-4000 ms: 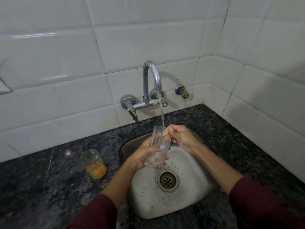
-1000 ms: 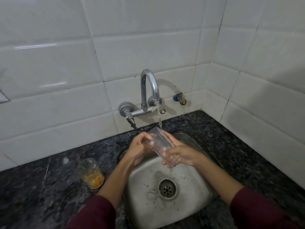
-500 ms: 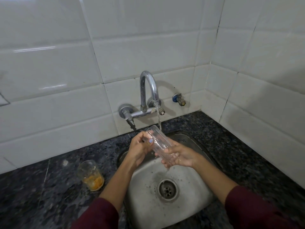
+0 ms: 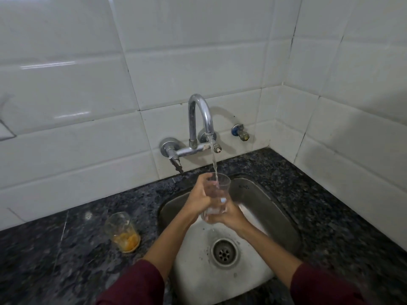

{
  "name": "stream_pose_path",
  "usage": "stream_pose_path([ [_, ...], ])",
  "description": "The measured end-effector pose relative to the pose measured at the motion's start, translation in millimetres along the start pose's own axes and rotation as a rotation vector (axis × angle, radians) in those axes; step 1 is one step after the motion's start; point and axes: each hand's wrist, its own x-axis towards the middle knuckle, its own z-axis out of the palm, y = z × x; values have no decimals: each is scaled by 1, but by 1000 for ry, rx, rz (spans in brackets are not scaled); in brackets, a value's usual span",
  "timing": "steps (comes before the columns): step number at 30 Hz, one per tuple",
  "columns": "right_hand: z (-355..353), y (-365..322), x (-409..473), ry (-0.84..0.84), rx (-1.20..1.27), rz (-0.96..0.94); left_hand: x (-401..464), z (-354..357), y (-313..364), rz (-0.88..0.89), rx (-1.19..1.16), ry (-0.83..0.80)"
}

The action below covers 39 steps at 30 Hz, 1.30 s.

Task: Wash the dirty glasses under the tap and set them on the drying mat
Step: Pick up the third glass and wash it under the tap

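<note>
A clear glass (image 4: 218,190) stands nearly upright over the steel sink (image 4: 268,208), its mouth under the stream from the chrome tap (image 4: 199,119). My left hand (image 4: 199,198) grips its side from the left. My right hand (image 4: 229,214) wraps its fingers around the bottom. Water runs into the glass. A second glass (image 4: 122,232) with orange residue at its bottom stands on the dark granite counter (image 4: 66,249), left of the sink. No drying mat is in view.
White tiled walls meet in a corner at the right. A small valve (image 4: 240,132) sticks out of the wall right of the tap. The sink's drain (image 4: 224,253) lies below my hands.
The glass was tilted with its mouth to the upper left; now it is nearly upright under the stream. My right hand has shifted under its base.
</note>
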Motion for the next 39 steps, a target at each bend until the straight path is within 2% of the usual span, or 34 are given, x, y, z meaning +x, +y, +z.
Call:
stream_pose_path([
  [5,16,16,6,85,56,104,-4,3,-16,36,267,0],
  [11,20,26,14,78,36,41,-9,-1,-21,114,337,67],
  [14,16,14,12,128,14,-1,-10,-4,-23,139,278,79],
  [20,-12,-4,12,113,-226,-174,-13,-1,-20,151,41,131],
  [22,-25,-8,8,101,-320,-214,-11,-5,-15,80,4,58],
  [25,-50,-20,-6,49,-454,-236,-5,-19,1,-159,-168,-59],
  [27,-68,-28,-16,19,-518,-219,5,-31,11,-289,-253,49],
  [29,-83,-35,-24,-9,-569,-210,16,-40,16,-322,-220,213],
  [34,-101,-48,-27,-30,-664,-229,41,-36,21,-123,229,559],
  [37,-104,-58,-25,-32,-708,-237,49,-31,24,-109,389,674],
  [39,-104,-61,-25,-26,-732,-225,49,-30,20,-119,471,693],
])
